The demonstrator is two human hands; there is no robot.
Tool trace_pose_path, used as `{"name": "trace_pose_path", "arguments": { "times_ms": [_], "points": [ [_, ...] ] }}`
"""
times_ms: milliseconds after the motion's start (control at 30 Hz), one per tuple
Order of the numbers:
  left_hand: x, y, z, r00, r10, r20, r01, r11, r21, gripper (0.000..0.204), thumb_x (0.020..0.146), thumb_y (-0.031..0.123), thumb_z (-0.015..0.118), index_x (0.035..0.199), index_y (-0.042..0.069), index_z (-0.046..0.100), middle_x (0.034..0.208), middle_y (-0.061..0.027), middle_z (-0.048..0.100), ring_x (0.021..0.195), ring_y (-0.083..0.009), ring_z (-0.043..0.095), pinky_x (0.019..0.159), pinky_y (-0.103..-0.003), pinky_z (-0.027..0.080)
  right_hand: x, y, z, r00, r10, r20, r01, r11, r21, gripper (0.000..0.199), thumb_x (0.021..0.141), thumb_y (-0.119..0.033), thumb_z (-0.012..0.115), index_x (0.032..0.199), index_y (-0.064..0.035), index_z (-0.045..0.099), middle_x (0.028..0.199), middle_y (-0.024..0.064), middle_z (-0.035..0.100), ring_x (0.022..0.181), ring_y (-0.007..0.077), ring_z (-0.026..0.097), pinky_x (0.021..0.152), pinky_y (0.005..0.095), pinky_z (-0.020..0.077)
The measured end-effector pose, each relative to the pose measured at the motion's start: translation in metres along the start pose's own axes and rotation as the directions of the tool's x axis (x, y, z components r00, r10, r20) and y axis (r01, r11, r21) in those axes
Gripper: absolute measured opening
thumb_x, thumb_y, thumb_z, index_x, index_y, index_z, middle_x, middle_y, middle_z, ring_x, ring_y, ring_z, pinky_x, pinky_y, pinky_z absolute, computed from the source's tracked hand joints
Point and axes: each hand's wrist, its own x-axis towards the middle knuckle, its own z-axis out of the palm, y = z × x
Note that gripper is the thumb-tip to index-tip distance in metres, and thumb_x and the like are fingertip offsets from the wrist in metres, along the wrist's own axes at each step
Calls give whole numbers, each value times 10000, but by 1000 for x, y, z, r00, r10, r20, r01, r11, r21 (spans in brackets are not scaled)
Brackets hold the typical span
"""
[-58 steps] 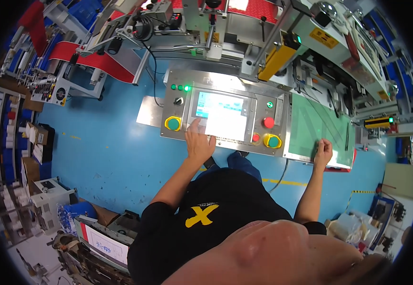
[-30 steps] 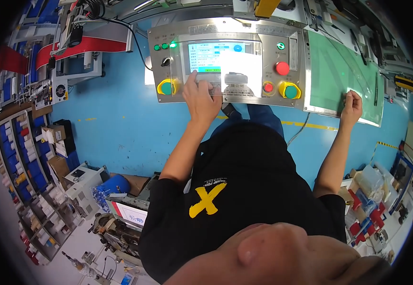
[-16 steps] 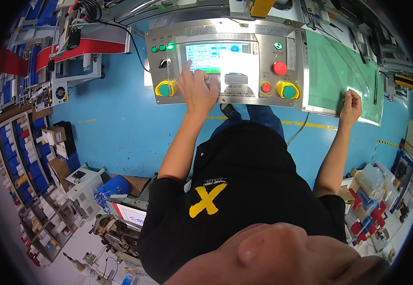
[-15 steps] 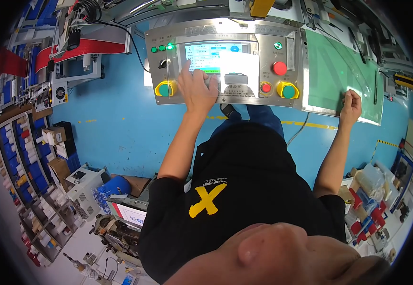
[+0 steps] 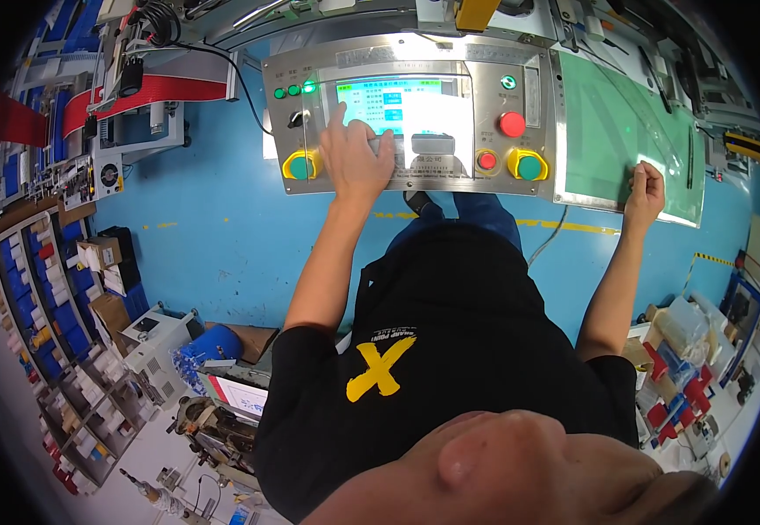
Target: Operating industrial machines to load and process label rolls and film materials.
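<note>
A steel control panel (image 5: 327,66) stands in front of me with a lit touch screen (image 5: 406,109). My left hand (image 5: 354,157) lies flat on the screen's lower left part, fingers spread and touching the glass. A yellow-ringed green button (image 5: 299,164) sits just left of that hand. On the panel's right are two red buttons (image 5: 511,124) and a second yellow-ringed green button (image 5: 527,164). My right hand (image 5: 644,188) rests with curled fingers on the front edge of a green mat (image 5: 612,122) at the right, holding nothing.
The floor (image 5: 214,236) is blue with a yellow line. Shelves of small bins (image 5: 39,297) run along the left. A red conveyor unit (image 5: 135,83) stands at upper left. Boxes and bagged parts (image 5: 686,350) crowd the right; a small cart with a screen (image 5: 223,394) is behind me.
The view has swung down and closer to the panel. My left hand stays on the screen, shifting slightly left and up. My right hand keeps its place on the mat's edge.
</note>
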Motion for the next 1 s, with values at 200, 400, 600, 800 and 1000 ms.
{"name": "trace_pose_path", "arguments": {
  "times_ms": [200,400,600,800,1000],
  "points": [
    [-25,8,15,987,158,-36,-162,976,-144,260,760,223,746,805,54,554,1297,-249,505,1051,-402,490,915,-509,375,-1,0,0,1000,24,3,-24,999,24,144,931,-102,642,1044,-12,643,851,29,659,712,62,533,653,190,432],
    [-39,34,20,975,220,0,-215,952,-218,236,729,186,760,767,78,554,1253,-207,552,992,-364,511,859,-463,386,-1,0,1,1000,30,0,-30,999,24,149,930,-100,643,1047,-7,640,853,31,658,712,61,530,653,188,428],
    [-36,39,18,973,230,23,-223,961,-162,246,716,144,767,727,95,526,1267,-181,577,991,-335,519,843,-443,387,0,-7,2,1000,26,-10,-25,1000,15,141,933,-104,639,1040,-12,641,846,28,650,711,65,530,653,194,429],
    [-41,40,19,973,231,0,-228,961,-156,243,724,152,758,711,96,522,1286,-181,573,978,-341,525,820,-451,388,2,9,2,999,39,12,-40,998,49,124,939,-121,630,1018,-26,625,853,13,625,731,70,529,660,206,427],
    [-45,36,23,980,200,21,-195,969,-150,241,726,159,753,714,94,520,1305,-186,564,980,-346,525,824,-458,386,-3,-2,2,999,46,4,-46,998,33,130,944,-133,623,1026,-33,619,845,0,619,737,65,529,664,206,426]
  ]
}}
